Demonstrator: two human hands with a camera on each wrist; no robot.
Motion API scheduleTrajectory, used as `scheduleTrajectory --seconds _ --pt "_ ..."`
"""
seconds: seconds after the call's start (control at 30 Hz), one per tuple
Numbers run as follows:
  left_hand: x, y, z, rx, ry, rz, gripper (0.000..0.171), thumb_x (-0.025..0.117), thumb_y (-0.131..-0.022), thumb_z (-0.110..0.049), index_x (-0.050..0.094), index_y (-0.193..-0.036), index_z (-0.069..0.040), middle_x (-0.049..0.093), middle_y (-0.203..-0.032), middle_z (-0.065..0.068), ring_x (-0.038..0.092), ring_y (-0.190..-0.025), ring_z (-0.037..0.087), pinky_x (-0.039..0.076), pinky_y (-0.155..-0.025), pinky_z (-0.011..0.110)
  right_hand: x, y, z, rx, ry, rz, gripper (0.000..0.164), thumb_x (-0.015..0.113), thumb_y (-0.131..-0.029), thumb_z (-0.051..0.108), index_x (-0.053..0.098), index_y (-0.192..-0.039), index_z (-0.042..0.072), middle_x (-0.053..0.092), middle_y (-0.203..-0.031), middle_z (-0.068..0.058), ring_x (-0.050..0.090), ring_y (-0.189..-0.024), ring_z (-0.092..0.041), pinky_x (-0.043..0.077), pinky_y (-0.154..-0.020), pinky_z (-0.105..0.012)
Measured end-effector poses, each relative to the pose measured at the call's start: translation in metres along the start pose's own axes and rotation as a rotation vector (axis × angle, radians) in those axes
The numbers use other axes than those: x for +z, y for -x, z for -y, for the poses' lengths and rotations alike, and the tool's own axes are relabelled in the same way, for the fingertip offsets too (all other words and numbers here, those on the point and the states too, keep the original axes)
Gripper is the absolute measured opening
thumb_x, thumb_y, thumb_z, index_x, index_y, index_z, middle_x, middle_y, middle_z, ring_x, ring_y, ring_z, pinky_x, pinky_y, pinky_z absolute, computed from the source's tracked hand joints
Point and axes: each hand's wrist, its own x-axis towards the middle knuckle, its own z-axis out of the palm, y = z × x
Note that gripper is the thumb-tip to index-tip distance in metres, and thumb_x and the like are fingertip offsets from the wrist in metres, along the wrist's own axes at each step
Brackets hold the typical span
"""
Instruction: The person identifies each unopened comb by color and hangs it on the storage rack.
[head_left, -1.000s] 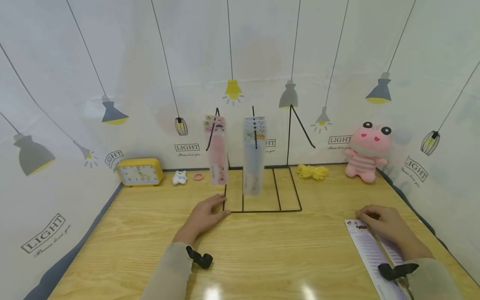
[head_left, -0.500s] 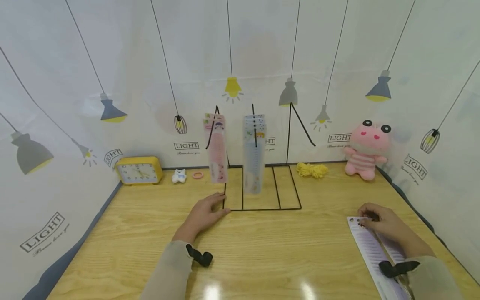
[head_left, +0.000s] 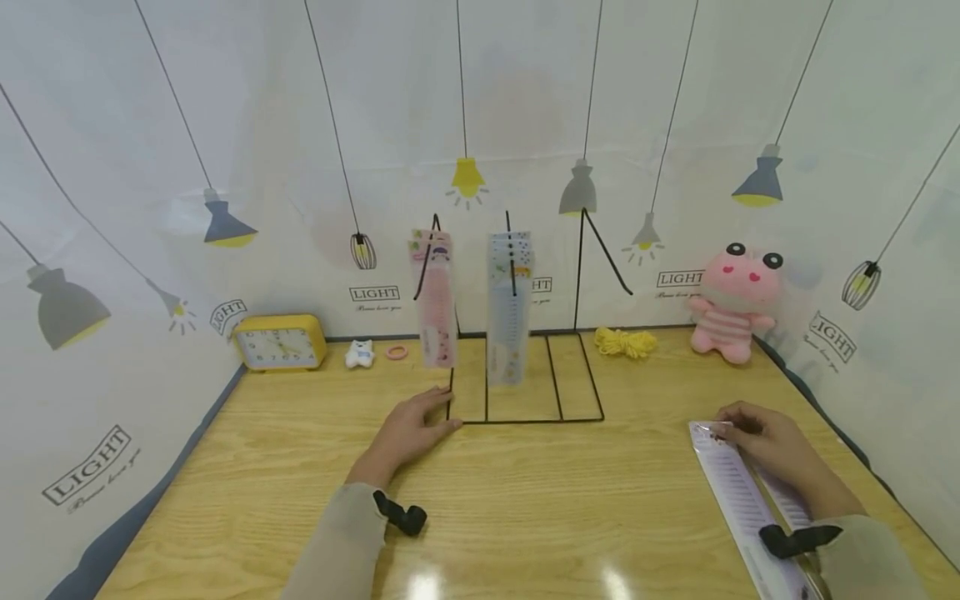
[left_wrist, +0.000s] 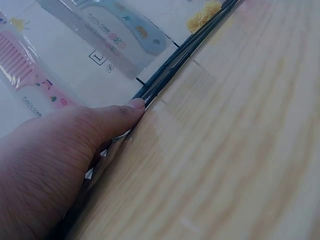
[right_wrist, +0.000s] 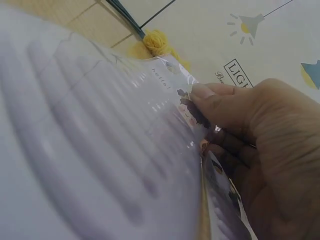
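A black wire display rack (head_left: pixel 528 422) stands mid-table. On its left hook hang packaged pink combs (head_left: pixel 437 304), on its middle hook packaged blue combs (head_left: pixel 507 321); its right hook is bare. My left hand (head_left: pixel 405 433) rests at the rack's front left corner, fingers extended along the side wire, thumb (left_wrist: pixel 131 109) against the front wire. At the right, my right hand (head_left: pixel 776 450) pinches the top of a packaged purple comb (head_left: pixel 738 508) between thumb and fingers, its top end tipped up. A second purple comb packet (right_wrist: pixel 222 200) lies beside it, partly hidden under the hand.
Along the back edge stand a yellow alarm clock (head_left: pixel 279 343), a small white bear figure (head_left: pixel 360 354), a pink ring (head_left: pixel 396 352), a bundle of yellow cord (head_left: pixel 626 342) and a pink plush toy (head_left: pixel 733 312). A lamp-print cloth (head_left: pixel 300 125) encloses the table.
My right hand's fingers have closed on the top of the purple comb packet, and its top end has come up slightly. My left hand and the rack have kept their place.
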Motion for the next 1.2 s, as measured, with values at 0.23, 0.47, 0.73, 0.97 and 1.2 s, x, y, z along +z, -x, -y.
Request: scheduleTrajectory --seconds 0.23,0.47,0.73,0.97,1.2 --pt "0.0002 0.0000 0.0002 -0.002 -0.006 0.002 0.062 0.066 -0.095 -0.051 0.055 -0.147 -0.019 0.044 -0.155 0.003 0.037 -0.145 0.024 0.029 -0.119 0.050 -0.0016 0.0011 0.0000 -0.003 -0.029 0.019 0.017 0.073 -0.095 0.019 0.071 -0.108 0.007 0.069 -0.096 -0.005 0.053 -0.077 -0.004 0.044 -0.063 -0.019" --pt "-0.0005 -0.0003 0.0000 -0.007 0.004 0.005 0.062 0.066 -0.095 -0.051 0.055 -0.147 -0.018 0.044 -0.155 0.003 0.037 -0.145 0.024 0.028 -0.120 0.050 -0.0020 0.0003 -0.0008 -0.012 -0.044 0.051 0.023 0.074 -0.092 0.009 0.068 -0.114 0.006 0.065 -0.094 -0.005 0.053 -0.077 -0.007 0.045 -0.063 -0.021" --pt "0.0012 -0.0014 0.0025 -0.002 0.005 0.002 0.063 0.066 -0.094 -0.052 0.055 -0.147 -0.019 0.044 -0.155 0.003 0.037 -0.145 0.023 0.028 -0.120 0.049 -0.0010 -0.0026 -0.0010 0.040 0.092 0.122 0.030 0.075 -0.091 0.018 0.068 -0.119 0.008 0.065 -0.098 -0.004 0.053 -0.082 -0.015 0.045 -0.068 -0.026" --pt "0.0011 -0.0024 0.0025 -0.005 0.018 -0.003 0.063 0.067 -0.094 -0.053 0.055 -0.146 -0.020 0.044 -0.155 0.003 0.037 -0.145 0.023 0.029 -0.119 0.049 -0.0018 -0.0025 -0.0009 0.010 0.113 0.108 0.026 0.077 -0.089 0.017 0.068 -0.111 0.007 0.061 -0.092 -0.002 0.051 -0.080 -0.014 0.043 -0.067 -0.027" --pt "0.0009 -0.0006 0.0000 0.000 0.015 -0.005 0.063 0.067 -0.094 -0.052 0.055 -0.146 -0.018 0.044 -0.155 0.005 0.037 -0.145 0.025 0.028 -0.119 0.051 -0.0040 -0.0003 -0.0043 0.048 -0.008 0.083 0.021 0.075 -0.092 0.022 0.067 -0.104 0.007 0.065 -0.093 -0.005 0.054 -0.078 -0.009 0.046 -0.064 -0.023"
